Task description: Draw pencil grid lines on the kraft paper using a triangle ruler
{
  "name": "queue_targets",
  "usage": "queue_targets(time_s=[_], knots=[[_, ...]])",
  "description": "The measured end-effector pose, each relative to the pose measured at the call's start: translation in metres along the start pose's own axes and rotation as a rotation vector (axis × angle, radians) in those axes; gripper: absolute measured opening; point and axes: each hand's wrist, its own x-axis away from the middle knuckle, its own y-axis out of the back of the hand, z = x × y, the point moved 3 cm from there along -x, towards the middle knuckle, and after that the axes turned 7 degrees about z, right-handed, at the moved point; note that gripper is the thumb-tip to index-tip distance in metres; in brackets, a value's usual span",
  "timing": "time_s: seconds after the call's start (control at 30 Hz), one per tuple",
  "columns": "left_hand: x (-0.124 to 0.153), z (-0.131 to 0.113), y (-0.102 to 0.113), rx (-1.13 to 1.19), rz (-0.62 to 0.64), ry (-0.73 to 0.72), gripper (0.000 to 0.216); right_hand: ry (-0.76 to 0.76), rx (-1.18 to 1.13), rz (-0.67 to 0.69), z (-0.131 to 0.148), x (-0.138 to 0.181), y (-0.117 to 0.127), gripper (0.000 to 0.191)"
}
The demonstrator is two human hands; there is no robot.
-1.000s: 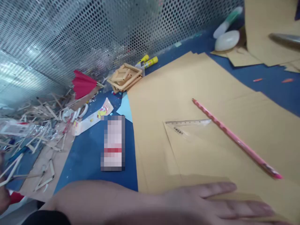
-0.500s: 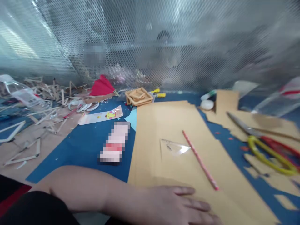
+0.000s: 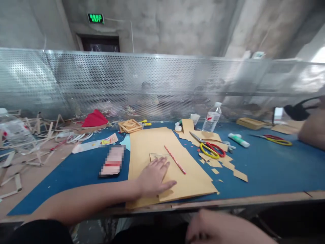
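My left hand (image 3: 153,176) lies flat with fingers spread on a stack of brown kraft paper (image 3: 149,139). Its fingertips rest on the clear set square (image 3: 158,156), covering most of it. Just right of those fingers, a red patterned pencil (image 3: 175,160) lies slantwise on the paper. At the bottom, below the table edge, my right hand (image 3: 215,225) appears with its fingers curled in. Blur and the frame's edge hide whether anything is in it.
Right of the paper lie scissors (image 3: 209,149), paper scraps (image 3: 228,165) and a glue stick (image 3: 239,140). A pixelated phone-like slab (image 3: 113,161) lies left. Behind are a wooden-stick frame (image 3: 130,125), water bottle (image 3: 212,118) and mesh screen (image 3: 106,78). Another person's arm (image 3: 313,130) is far right.
The view has pulled back and tilted up, showing the wall and more table. My left hand has moved onto the set square, and my right hand has come into view at the bottom.
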Motion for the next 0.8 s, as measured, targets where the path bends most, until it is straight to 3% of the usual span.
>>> queue_targets(time_s=[0.03,0.13,0.2,0.33,0.47,0.57,0.7,0.8], knots=[[-0.003,0.006,-0.001,-0.005,-0.014,0.04,0.057,-0.004,-0.037,-0.053,-0.002,-0.001,0.02,0.017],[-0.007,0.018,-0.005,-0.02,-0.02,0.109,0.045,-0.154,-0.003,-0.568,-0.02,-0.015,0.088,0.011],[-0.008,0.021,-0.009,-0.033,-0.008,0.125,0.042,-0.222,0.012,-0.709,-0.039,-0.039,0.117,0.006],[-0.006,0.02,-0.013,-0.049,0.028,0.145,0.041,-0.218,-0.051,-0.768,-0.075,-0.088,0.131,0.022],[-0.007,0.017,-0.013,-0.038,0.053,0.157,0.043,-0.174,-0.176,-0.789,-0.095,-0.097,0.124,0.018],[-0.007,0.013,-0.011,-0.037,0.042,0.145,0.043,-0.113,-0.308,-0.771,-0.097,-0.094,0.125,0.003],[-0.001,0.005,-0.008,-0.069,0.031,0.104,0.047,0.03,-0.532,-0.735,-0.09,-0.096,0.132,0.021],[0.006,-0.003,-0.007,-0.098,0.036,0.067,0.057,0.111,-0.638,-0.756,-0.089,-0.098,0.132,0.021]])
